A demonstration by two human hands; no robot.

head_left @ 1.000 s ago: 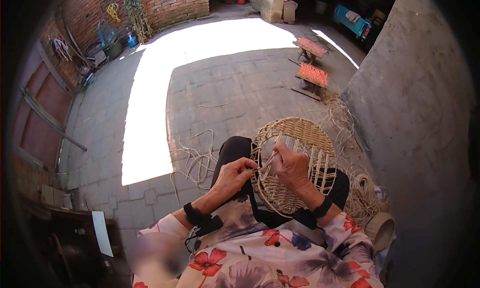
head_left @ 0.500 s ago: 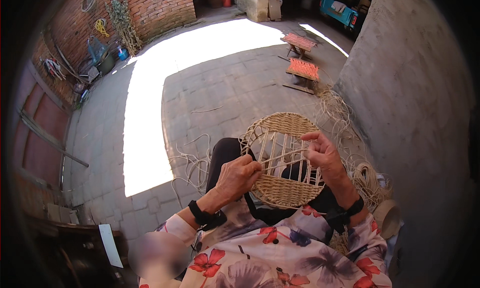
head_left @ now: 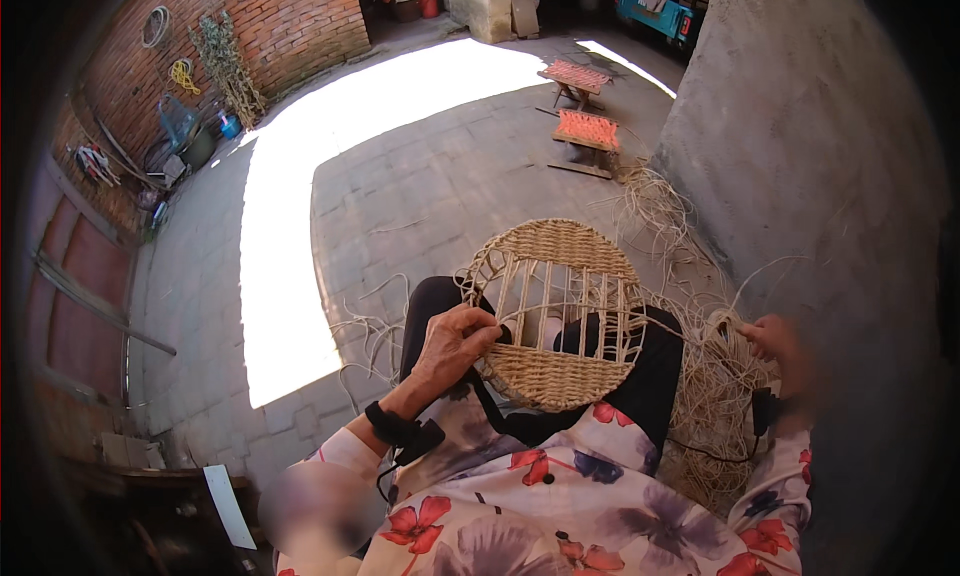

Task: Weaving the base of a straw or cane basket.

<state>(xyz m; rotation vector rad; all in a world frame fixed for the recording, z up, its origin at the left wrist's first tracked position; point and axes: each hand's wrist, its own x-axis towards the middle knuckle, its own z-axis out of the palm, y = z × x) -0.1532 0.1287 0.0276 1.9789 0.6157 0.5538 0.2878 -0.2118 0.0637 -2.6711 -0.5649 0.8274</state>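
Note:
On my lap rests a round, straw-coloured woven piece (head_left: 563,376), tightly woven along its far and near sides, with open parallel strands across the middle. My left hand (head_left: 455,351) is closed on its left rim, thumb and fingers pinched together. Out to the right, well apart from the woven piece, my right hand (head_left: 772,338) pinches a straw-coloured cord (head_left: 722,326). A strand runs between that hand and the right side of the weave. Part of the right hand and wrist is blurred.
A heap of loose cord (head_left: 715,416) lies by my right leg, beside a grey wall (head_left: 810,196). More cord (head_left: 370,326) trails over the paving at left. Two low stools with orange woven tops, one nearer (head_left: 587,129), stand ahead. A brick wall (head_left: 290,26) rises far left.
My right hand has swung from above the weave out to the right, drawing the cord with it. My left hand stays at the left rim. The whole view has shifted slightly.

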